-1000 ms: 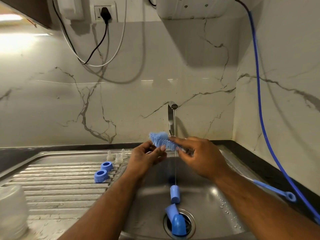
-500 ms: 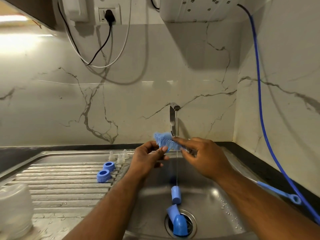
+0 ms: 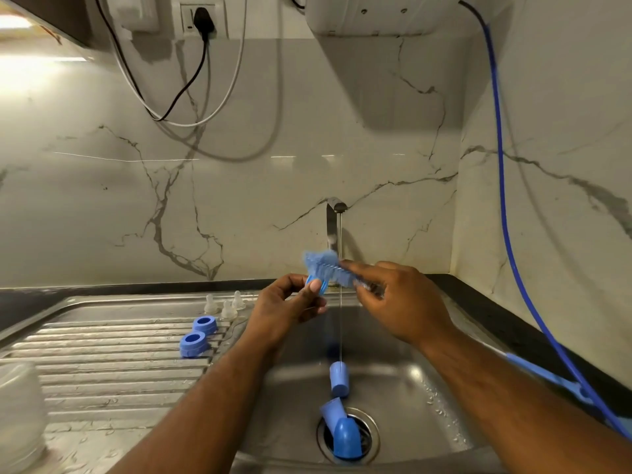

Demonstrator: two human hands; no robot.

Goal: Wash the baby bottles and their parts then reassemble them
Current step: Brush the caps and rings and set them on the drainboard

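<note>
My left hand [image 3: 287, 306] pinches a small blue ring-shaped bottle part [image 3: 316, 284] over the sink basin. My right hand [image 3: 396, 302] grips a blue bottle brush [image 3: 326, 266] by its handle, and its bristles touch the part. A thin stream of water falls from the tap [image 3: 333, 220] behind them. Two blue bottle collars [image 3: 198, 335] sit on the draining board with three clear teats [image 3: 224, 304] behind them. Blue caps [image 3: 339, 379] lie in the basin, two more [image 3: 342, 429] on the drain.
A clear bottle [image 3: 17, 419] stands on the steel draining board [image 3: 102, 381] at the lower left. A blue hose [image 3: 506, 217] hangs down the right wall onto the dark counter [image 3: 485, 313]. Cables hang from a socket [image 3: 201, 18] above.
Both hands stay together over the basin with only small shifts. The blue part now shows between my left fingers under the brush.
</note>
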